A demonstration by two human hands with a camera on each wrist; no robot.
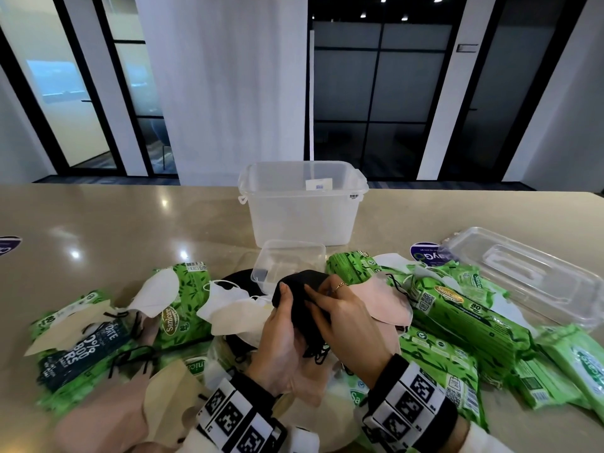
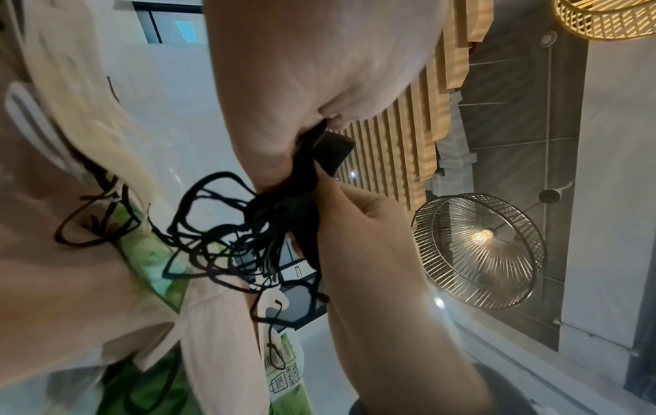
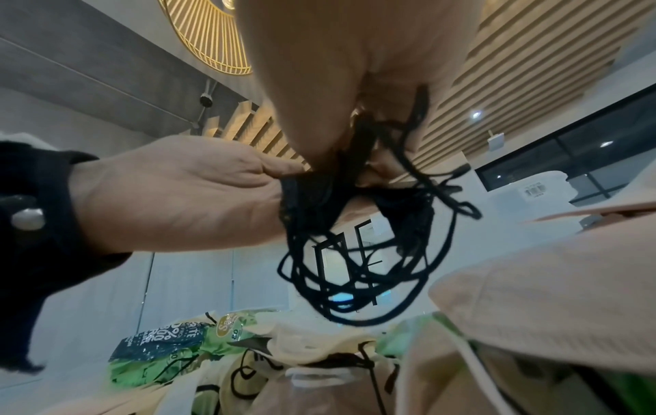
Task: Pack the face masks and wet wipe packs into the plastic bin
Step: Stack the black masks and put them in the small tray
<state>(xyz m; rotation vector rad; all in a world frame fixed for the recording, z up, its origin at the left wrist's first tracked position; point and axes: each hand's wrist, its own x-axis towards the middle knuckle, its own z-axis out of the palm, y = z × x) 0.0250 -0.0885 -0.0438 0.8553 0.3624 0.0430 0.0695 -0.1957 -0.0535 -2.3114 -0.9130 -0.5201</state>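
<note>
Both hands hold a stack of black face masks (image 1: pixel 302 291) above the pile near the table's front. My left hand (image 1: pixel 283 325) grips the stack from the left; my right hand (image 1: pixel 336 308) pinches it from the right. Their black ear loops (image 2: pixel 227 238) (image 3: pixel 358 269) dangle in a tangle below the hands. The clear plastic bin (image 1: pixel 302 204) stands open further back at the table's centre. White (image 1: pixel 157 294), pink (image 1: pixel 390 302) and beige (image 1: pixel 170 393) masks lie mixed with green wet wipe packs (image 1: pixel 464 318) all around.
A small clear tray (image 1: pixel 291 264) sits just beyond my hands, in front of the bin. The bin's clear lid (image 1: pixel 529 277) lies at the right. A dark wipe pack (image 1: pixel 81 351) lies at the left. The table (image 1: pixel 114 223) stretches back and left.
</note>
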